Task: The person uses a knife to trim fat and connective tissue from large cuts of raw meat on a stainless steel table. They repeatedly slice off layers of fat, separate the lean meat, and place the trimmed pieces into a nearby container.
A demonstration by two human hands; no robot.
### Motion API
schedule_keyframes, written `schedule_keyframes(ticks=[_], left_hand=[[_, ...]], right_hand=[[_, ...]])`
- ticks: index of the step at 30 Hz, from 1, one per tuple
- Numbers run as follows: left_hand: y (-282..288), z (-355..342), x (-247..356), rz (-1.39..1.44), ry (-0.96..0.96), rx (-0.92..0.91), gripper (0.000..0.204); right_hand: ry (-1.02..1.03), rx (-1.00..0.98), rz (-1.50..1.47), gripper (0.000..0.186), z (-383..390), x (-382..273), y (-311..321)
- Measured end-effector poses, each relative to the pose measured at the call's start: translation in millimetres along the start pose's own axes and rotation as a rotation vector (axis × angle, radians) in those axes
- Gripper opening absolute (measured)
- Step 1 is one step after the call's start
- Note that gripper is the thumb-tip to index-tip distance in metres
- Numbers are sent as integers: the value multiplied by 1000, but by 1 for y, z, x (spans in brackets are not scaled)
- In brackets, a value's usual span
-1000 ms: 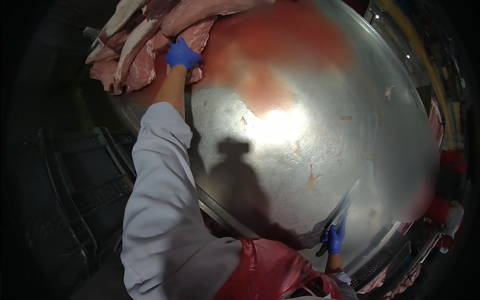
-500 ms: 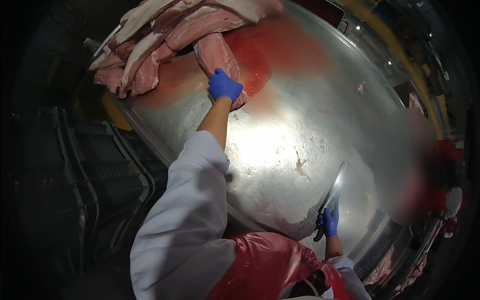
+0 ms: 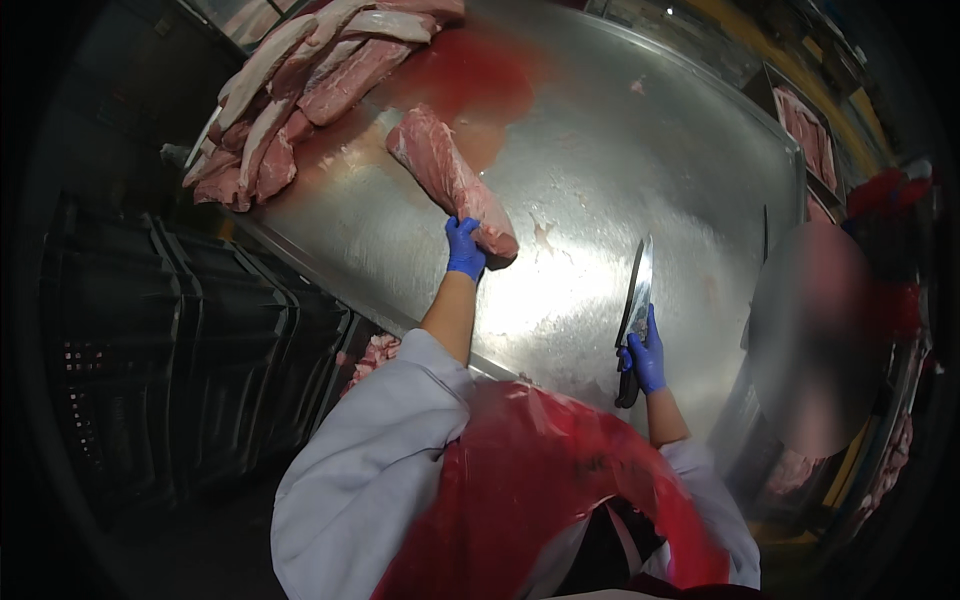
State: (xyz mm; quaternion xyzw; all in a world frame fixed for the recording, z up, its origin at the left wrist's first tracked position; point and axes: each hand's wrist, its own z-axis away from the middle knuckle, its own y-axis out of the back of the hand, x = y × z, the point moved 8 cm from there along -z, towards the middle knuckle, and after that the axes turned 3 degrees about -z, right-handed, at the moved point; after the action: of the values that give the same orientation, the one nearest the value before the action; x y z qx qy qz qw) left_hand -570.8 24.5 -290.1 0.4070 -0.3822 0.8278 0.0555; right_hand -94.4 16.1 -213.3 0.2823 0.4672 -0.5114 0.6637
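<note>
A long pink pork loin (image 3: pixel 437 160) lies on the steel table, apart from the pile. My left hand (image 3: pixel 463 250), in a blue glove, grips its near end from the left side, the fingers curled over the edge of the meat. Over the table to the right, my right hand (image 3: pixel 648 358), gloved in blue too, is closed round a knife with a black handle (image 3: pixel 627 388). Its long bright blade (image 3: pixel 644 275) points away from me. A dark strip runs along the blade's left side; whether it is shadow, reflection or a second tool I cannot tell.
Several pork loins (image 3: pixel 350 80) are heaped at the table's far left, beside a red wet patch (image 3: pixel 485 75). Black crates (image 3: pixel 235 340) stand left of the steel table (image 3: pixel 570 130). Meat scraps (image 3: pixel 375 355) show below its left edge. A blurred person (image 3: pixel 815 340) is at the right.
My left hand has drawn the loin away from the pile, nearer to me and rightward. My right hand has lifted farther over the table with the knife. The view has shifted too.
</note>
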Motion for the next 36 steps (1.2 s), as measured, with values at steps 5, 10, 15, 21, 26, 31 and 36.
schedule_keyframes(ticks=[5,10,15,21,26,31,36], left_hand=[[-95,132,-135,54,534,-251,42],[-194,210,-75,-1237,-291,-846,54],[-186,123,-64,-2307,-38,-670,109],[-266,174,-105,-2323,-278,-658,140],[-319,197,-179,-2197,-255,-667,124],[-348,193,-213,-1910,-1052,-1009,85],[-372,206,-224,-1723,-1040,-1228,74]], right_hand=[[-62,76,-51,78,58,17,58],[-41,305,-108,70,119,48,152],[-36,398,-80,66,168,60,199],[37,425,-136,54,167,43,220],[47,468,-32,58,90,30,236],[30,405,278,89,-31,-31,226],[169,465,211,90,-141,-88,238]])
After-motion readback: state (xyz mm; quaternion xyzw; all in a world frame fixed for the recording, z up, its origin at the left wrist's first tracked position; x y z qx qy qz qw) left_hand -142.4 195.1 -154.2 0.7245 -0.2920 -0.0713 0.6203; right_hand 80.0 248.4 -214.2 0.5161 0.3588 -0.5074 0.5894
